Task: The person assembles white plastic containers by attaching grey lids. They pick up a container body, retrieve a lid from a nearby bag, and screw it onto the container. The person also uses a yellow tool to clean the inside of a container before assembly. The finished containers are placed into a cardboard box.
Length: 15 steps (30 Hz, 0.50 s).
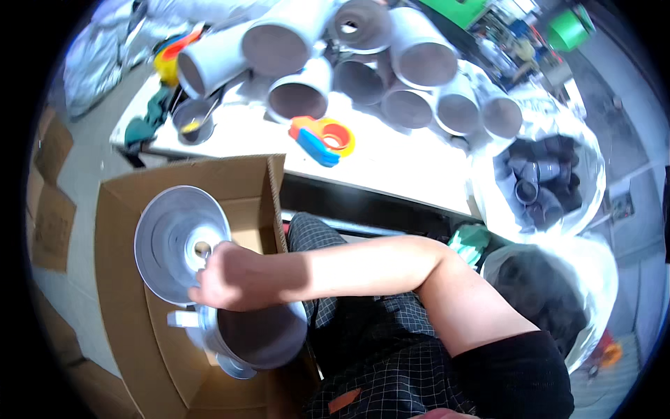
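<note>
My right hand (234, 276) reaches across from the right over an open cardboard box (115, 279). Its fingers are closed at the edge of a wide grey plastic pipe fitting (164, 244), whose open mouth faces up and shows a smaller hole inside. Just below my hand, a second grey pipe fitting (269, 339) with a short side branch lies in the box, its mouth dark with shadow. My wrist covers part of its rim. My left hand does not show.
Beyond the box, a white table (412, 167) bears several large grey pipe fittings (279, 45), a tape dispenser (317, 140) in orange, blue and yellow, and a grey cup (193, 124). Two white-lined bins (590, 174) of dark grey fittings (541, 171) stand at the right. Flattened cardboard (52, 223) lies on the left floor.
</note>
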{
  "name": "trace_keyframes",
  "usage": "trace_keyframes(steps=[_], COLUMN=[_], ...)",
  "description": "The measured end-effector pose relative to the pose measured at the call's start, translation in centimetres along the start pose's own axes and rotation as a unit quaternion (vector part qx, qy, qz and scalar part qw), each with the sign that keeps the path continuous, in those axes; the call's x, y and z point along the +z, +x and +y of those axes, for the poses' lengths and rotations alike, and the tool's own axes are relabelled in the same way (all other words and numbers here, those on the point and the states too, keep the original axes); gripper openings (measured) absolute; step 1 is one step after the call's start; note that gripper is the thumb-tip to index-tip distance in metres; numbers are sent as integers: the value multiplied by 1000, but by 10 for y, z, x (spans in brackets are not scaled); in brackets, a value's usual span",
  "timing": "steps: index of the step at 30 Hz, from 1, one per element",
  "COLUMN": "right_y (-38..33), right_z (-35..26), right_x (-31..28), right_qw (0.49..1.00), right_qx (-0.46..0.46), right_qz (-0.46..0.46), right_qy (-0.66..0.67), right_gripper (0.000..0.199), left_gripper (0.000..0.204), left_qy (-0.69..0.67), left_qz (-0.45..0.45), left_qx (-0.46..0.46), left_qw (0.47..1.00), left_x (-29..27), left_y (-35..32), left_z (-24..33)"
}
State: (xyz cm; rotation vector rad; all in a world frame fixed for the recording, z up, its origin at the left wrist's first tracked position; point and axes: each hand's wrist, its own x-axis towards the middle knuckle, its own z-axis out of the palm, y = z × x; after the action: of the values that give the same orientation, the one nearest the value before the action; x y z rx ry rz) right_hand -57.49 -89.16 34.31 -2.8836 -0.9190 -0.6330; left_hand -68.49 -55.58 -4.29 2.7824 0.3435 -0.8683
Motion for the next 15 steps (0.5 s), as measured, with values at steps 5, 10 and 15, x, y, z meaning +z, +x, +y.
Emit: trace_keyframes(steps=[5, 10, 15], right_y=[-87, -187, -301], right_z=[-6, 32, 97], right_x=[-87, -201, -314], right_qw=[955, 915, 831], right_qx=[133, 180, 153], right_qz=[134, 335, 479], right_qy=[229, 137, -239], right_gripper=[32, 39, 35], left_gripper=[70, 69, 57], left_qy=[39, 9, -206], left_qz=[36, 166, 431], left_qx=[40, 106, 254], left_qw=[998, 980, 841], left_x=[-41, -151, -327], left_y=[23, 1, -55], left_z=[14, 43, -18])
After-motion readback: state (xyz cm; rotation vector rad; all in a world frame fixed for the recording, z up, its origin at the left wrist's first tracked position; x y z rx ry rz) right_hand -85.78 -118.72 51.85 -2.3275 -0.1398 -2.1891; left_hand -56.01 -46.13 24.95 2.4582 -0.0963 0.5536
